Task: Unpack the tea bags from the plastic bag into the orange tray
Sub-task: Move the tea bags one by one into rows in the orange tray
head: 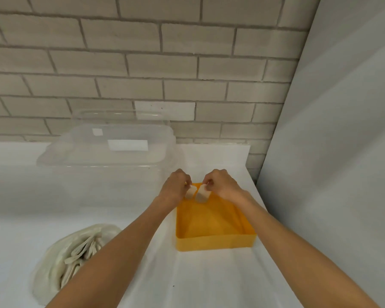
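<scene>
White desk [209, 276], smooth orange tray [216, 243]: left grip [175, 187] and right grip [223, 185] each pinch a flat tea bag [202, 194] over its far end.

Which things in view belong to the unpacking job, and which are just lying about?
Job: orange tray; plastic bag; left hand pinching left tea bag; right hand pinching right tea bag.
Lying about: clear lidded box; white table cover.

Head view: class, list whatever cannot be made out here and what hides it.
- Plastic bag: left forearm covers its right side; contents uncountable.
- Orange tray: far wall mostly behind left hand and right hand.
- Held tea bags: any print too blurred.
</scene>
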The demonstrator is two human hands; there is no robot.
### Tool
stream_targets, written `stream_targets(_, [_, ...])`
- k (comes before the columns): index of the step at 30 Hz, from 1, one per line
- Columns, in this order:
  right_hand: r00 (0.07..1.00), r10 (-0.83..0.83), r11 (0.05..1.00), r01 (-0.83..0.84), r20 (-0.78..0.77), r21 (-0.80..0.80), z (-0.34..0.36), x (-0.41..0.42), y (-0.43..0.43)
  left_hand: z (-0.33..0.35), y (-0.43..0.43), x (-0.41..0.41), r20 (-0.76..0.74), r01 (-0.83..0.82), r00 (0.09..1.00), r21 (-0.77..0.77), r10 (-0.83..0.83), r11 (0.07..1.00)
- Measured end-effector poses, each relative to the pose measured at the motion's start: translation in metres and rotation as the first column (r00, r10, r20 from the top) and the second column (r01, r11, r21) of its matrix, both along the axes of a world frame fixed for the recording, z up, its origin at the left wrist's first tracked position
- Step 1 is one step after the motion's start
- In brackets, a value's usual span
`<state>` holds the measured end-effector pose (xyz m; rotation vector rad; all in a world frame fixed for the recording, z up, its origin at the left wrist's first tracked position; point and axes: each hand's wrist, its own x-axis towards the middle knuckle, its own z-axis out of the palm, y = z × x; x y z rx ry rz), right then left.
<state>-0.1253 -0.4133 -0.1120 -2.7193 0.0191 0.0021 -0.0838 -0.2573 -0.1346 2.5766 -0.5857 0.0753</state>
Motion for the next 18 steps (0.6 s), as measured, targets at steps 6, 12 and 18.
stream_targets(6, [0.999,0.036,0.998,-0.036,0.002,-0.049,-0.011,0.017,0.012,-0.017,-0.003,0.009,0.079,-0.049,0.995,-0.046,0.053,0.998])
stream_targets(12, [0.995,0.099,0.994,-0.098,0.014,-0.054,-0.009,0.026,0.013,-0.027,0.000,0.012,0.027,-0.080,0.996,-0.056,0.082,0.995])
stream_targets(18, [0.990,0.126,0.983,-0.117,-0.057,0.138,-0.011,0.032,0.013,-0.033,0.002,0.015,0.063,-0.151,0.985,-0.108,0.159,0.983])
